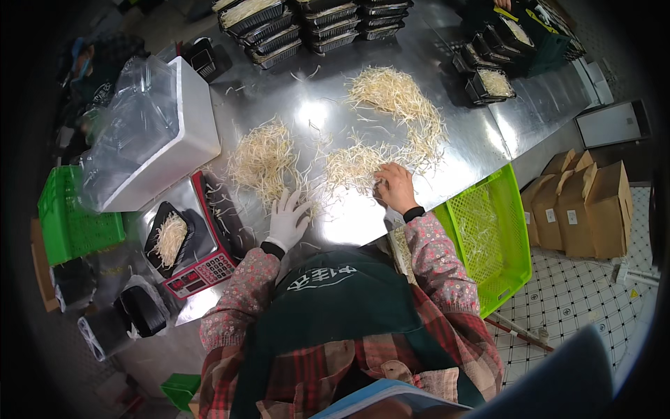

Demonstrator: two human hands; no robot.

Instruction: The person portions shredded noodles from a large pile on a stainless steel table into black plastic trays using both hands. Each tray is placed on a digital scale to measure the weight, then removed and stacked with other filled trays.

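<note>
Before me, bean sprouts lie loose on a steel table in a left heap [264, 157], a middle heap [352, 166] and a larger curved heap [392, 97]. My left hand [288, 221], in a white glove, has its fingers spread at the near edge of the left heap. Bare and with bent fingers, my right hand [397, 188] touches the right end of the middle heap. Whether sprouts are gripped under those fingers is hidden. On the left, a red digital scale [201, 275] carries a black plastic tray [183, 251] with a sprout portion [170, 241].
A white foam box [196, 125] with clear plastic lids [136, 115] stands left. Stacked sprout-filled trays [330, 29] line the far side. A lime-green crate [515, 251] sits at right, near brown paper bags [581, 209]. Another person's hand [502, 4] shows far right.
</note>
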